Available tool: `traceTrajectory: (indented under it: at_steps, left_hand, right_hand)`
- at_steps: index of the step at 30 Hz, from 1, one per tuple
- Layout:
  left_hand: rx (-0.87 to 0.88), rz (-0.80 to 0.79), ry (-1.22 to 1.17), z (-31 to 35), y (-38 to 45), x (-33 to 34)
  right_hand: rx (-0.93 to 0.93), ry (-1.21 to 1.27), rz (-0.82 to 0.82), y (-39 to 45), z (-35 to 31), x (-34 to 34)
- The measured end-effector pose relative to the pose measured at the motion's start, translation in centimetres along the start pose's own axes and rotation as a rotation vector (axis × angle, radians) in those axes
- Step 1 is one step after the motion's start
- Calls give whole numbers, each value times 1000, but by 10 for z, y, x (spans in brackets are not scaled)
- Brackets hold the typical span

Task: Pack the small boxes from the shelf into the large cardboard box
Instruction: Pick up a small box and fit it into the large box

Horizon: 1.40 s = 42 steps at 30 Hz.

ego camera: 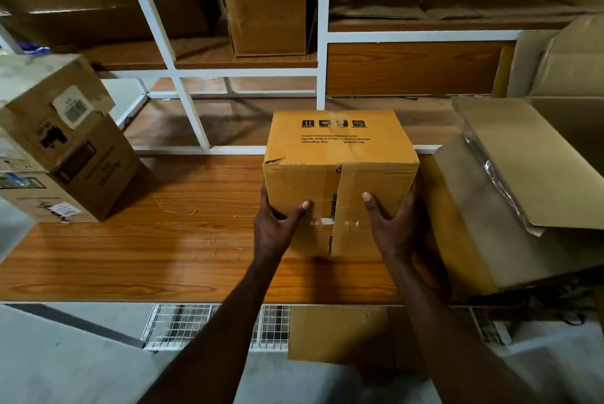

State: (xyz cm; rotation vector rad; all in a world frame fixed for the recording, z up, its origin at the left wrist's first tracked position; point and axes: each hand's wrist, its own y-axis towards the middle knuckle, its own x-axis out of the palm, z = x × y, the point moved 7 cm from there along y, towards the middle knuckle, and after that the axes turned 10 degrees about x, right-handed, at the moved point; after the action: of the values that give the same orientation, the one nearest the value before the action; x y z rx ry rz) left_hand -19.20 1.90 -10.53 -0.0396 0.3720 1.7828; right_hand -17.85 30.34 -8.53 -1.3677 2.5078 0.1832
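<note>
Both hands on the small box [340,175] (taped down the middle), left hand [277,227] and right hand [392,224] gripping its sides over the wooden shelf [130,256]. Large cardboard box [510,194] sits open just right.

Dim, warm indoor light. Soft glare patches sit on the glossy wooden bench [183,240]. Shadows darken the upper shelf [242,57]. Wide-angle bending curves the frame edges. The left box stack [62,155] is smeared and blurred; the centre is sharp.
</note>
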Motion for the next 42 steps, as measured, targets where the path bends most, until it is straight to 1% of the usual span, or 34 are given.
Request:
traceTrajectory:
  at_steps: [4,7,10,13,16,19,23,26,30,33,36,38,42]
  left_hand:
    - [14,50,22,12,4,-5]
    - [26,93,87,27,4,-11]
    - [40,95,201,45,9,-14]
    - [28,68,312,56,18,-15]
    - [11,39,386,60,29,-13]
    - [-5,-18,417,55,42,-7]
    - [-39,-54,419,37,58,-1]
    - [-63,-88,423,22,70,5]
    - [-52,-115,455,9,82,10]
    - [-3,-128,523,3,89,15]
    - [-5,-143,596,-7,95,19]
    - [-5,-186,664,-12,98,24]
    - [14,-250,761,-8,97,27]
  right_hand:
    - [-81,-66,52,4,-17,-9]
    - [-148,-137,76,7,-35,-18]
    - [-119,-236,80,12,-49,-21]
    - [-83,-392,62,20,-62,-22]
    - [-65,-481,24,27,-69,-18]
    - [-48,-546,-40,35,-65,-4]
    - [-25,-600,-113,51,-46,22]
    - [-37,-636,-177,60,-35,38]
    - [-62,-699,-238,66,-28,54]
    - [-90,-788,-222,70,-21,62]
    - [-128,-887,-169,68,-21,65]
    - [-189,-947,-145,65,-23,66]
    - [-223,-994,-181,61,-25,64]
